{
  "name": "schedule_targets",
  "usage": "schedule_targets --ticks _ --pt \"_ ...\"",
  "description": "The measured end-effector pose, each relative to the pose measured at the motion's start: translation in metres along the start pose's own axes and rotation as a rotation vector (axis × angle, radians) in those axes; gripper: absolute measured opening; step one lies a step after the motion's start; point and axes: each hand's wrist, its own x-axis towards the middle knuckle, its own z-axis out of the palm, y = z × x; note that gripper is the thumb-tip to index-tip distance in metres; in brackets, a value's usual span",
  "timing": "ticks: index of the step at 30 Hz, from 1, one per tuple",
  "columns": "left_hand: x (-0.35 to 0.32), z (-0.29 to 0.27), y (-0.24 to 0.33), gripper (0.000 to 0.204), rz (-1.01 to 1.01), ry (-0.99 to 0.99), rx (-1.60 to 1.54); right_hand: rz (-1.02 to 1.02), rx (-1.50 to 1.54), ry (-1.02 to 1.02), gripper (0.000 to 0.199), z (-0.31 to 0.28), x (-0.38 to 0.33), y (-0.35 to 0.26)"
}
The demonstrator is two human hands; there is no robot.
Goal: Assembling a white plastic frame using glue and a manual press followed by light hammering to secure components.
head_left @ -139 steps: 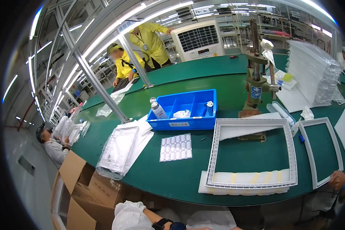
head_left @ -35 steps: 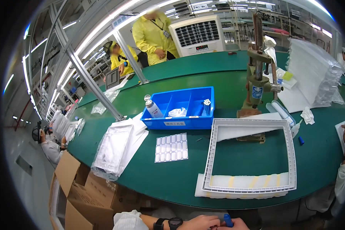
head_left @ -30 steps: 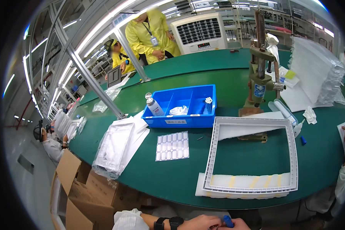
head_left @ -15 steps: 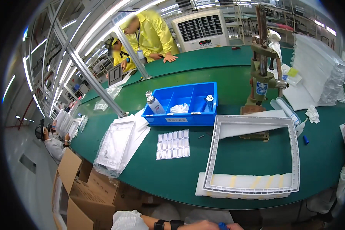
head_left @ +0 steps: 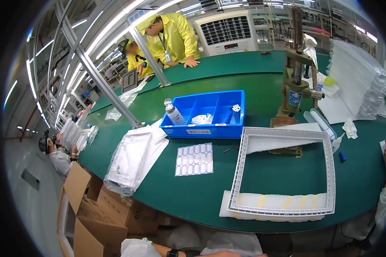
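Observation:
At the lower edge, only a strip of my left hand (head_left: 222, 254) shows, beyond a white sleeve (head_left: 138, 248) and a dark wristband (head_left: 172, 253). Just a sliver of my right hand (head_left: 261, 255) appears to its right. Both hands' fingers are cut off by the picture's edge, so what they hold is hidden. Above them on the green table lies a light grey rectangular frame (head_left: 330, 180), its near side resting on a white foam strip (head_left: 261, 200) with yellowish bands. Left of the frame is a sheet of pale labels (head_left: 194, 159).
A blue divided bin (head_left: 201, 132) holds a bottle (head_left: 174, 115) and pens. Behind the frame stands a green press (head_left: 294, 85). A blue cap (head_left: 342, 157) lies at right, bagged panels (head_left: 128, 162) at left. An opened carton (head_left: 101, 210) sits below. Co-workers (head_left: 176, 38) stand across.
My hands have dropped lower, nearly out of the picture. The blue object seen between them earlier no longer shows. The frame and label sheet stay in place.

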Motion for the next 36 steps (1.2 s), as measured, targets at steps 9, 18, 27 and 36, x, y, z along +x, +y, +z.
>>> schedule_targets --ticks 9,18,27,36 --pt "-0.001 -0.001 0.01 0.026 0.012 0.067 0.208 0.071 -0.025 0.045 0.024 0.001 0.004 -0.003" --pt "0.001 0.002 0.012 0.027 -0.005 0.11 0.299 -0.045 -0.092 0.13 0.027 0.004 0.004 0.001" --pt "0.002 0.005 0.012 0.025 -0.022 0.141 0.286 0.051 -0.127 0.129 0.027 0.004 0.004 -0.003" --pt "0.0 0.004 -0.003 0.017 0.079 0.083 0.148 0.014 0.024 0.052 0.02 0.011 0.002 0.013"
